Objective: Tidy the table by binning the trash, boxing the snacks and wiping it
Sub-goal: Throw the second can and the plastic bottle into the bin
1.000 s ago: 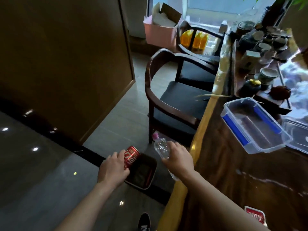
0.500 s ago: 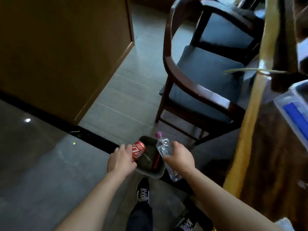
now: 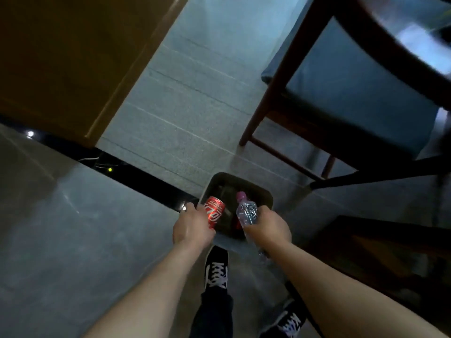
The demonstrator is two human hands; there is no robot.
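Observation:
A small dark trash bin point(image 3: 264, 194) stands on the floor right below me, with something red and dark inside. My left hand point(image 3: 191, 226) grips a red soda can point(image 3: 214, 211), held over the bin's left rim. My right hand point(image 3: 268, 226) grips a clear plastic bottle point(image 3: 247, 213) with a pink cap, tilted over the bin's right side.
A wooden chair with a dark seat point(image 3: 353, 93) stands at the upper right of the bin. A wooden wall panel point(image 3: 73, 57) fills the upper left. My shoes point(image 3: 216, 269) are just behind the bin. A dark table base point(image 3: 390, 252) is on the right.
The view has tipped down and closer to the bin. Both hands moved forward so the can and bottle now hang over the bin's opening. The table top has left the view.

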